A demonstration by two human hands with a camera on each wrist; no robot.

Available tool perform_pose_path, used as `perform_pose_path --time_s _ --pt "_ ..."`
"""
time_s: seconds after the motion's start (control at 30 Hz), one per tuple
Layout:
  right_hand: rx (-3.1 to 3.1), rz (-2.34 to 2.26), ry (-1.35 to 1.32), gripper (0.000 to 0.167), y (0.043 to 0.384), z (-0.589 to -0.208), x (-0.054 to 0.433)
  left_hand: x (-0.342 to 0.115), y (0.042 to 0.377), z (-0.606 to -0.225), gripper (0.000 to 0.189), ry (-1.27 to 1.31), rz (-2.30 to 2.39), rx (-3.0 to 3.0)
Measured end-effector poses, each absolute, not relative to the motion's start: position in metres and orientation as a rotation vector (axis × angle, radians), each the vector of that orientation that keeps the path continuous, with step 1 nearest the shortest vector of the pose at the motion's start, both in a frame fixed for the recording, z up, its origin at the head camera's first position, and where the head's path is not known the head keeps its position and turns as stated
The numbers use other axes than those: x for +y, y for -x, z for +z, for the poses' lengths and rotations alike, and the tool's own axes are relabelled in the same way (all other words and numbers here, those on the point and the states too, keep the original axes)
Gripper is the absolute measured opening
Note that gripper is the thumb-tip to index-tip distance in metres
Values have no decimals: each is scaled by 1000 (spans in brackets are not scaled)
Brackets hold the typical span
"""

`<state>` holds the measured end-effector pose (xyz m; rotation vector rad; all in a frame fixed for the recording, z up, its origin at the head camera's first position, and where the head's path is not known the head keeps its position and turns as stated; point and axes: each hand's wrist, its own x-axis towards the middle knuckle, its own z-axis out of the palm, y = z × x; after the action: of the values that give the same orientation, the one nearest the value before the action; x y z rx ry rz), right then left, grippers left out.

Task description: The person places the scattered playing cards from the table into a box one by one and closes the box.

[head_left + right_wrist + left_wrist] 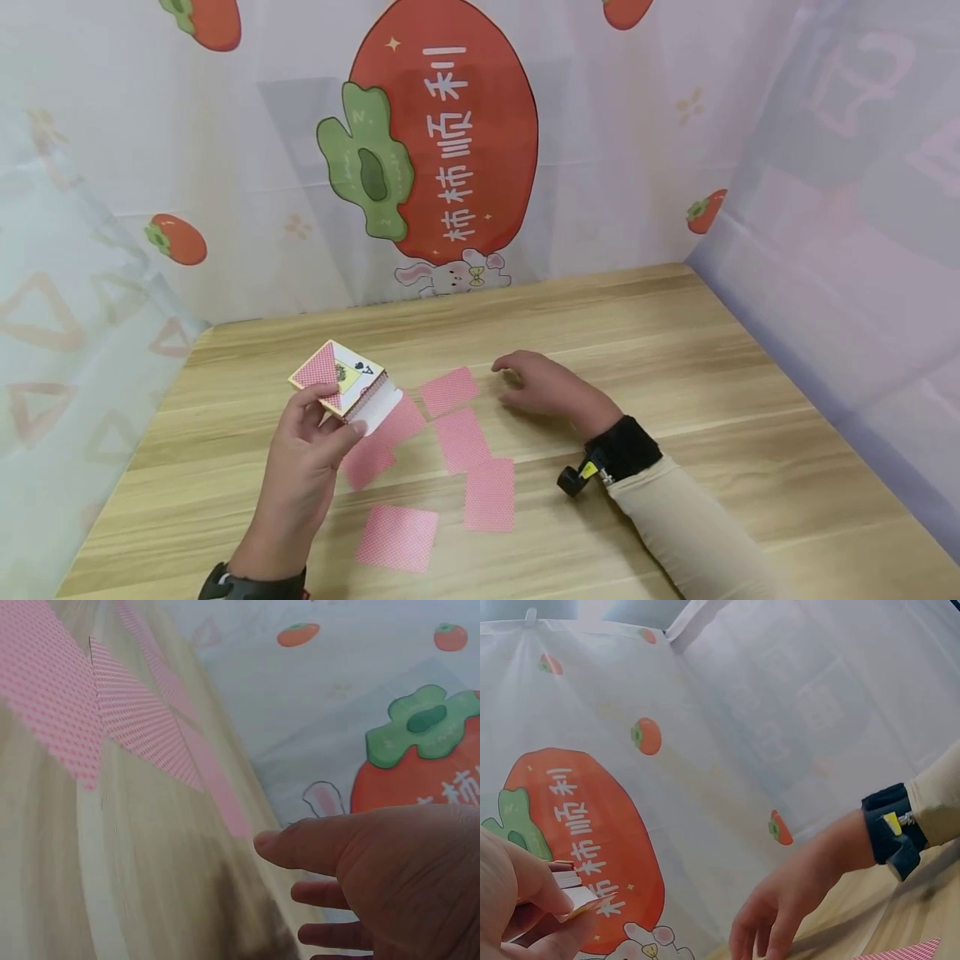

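Note:
My left hand (300, 454) grips a playing-card box (322, 377), tilted above the left part of the table, its front printed with a red check pattern and an ace. The box's white flap (381, 408) hangs open toward the right, beside the thumb. White card edges (568, 879) show inside the box in the left wrist view. To the right, my right hand (555, 390) is over the wood with loosely bent fingers and nothing in them. Nearest to its fingertips lies a face-down red-backed card (450, 392).
Several more face-down cards lie scattered on the wooden table (645, 358), among them one in the middle (462, 440), one farther right (490, 496) and one near the front (397, 537). Others lie partly hidden below the box. A printed cloth (600, 167) hangs behind the table.

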<state>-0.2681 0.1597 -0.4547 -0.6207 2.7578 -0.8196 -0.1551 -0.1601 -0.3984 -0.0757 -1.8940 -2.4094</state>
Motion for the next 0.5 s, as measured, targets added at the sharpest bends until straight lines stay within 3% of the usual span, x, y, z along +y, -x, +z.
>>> perform_pose_path --time_s 0.27,0.5 --pt "2688 -851 781 53 285 -460 127 -159 155 -399 55 95 -2417 -1865" --pt "2613 -778 802 68 296 -456 102 -159 156 -399 55 59 -2426 -1877"
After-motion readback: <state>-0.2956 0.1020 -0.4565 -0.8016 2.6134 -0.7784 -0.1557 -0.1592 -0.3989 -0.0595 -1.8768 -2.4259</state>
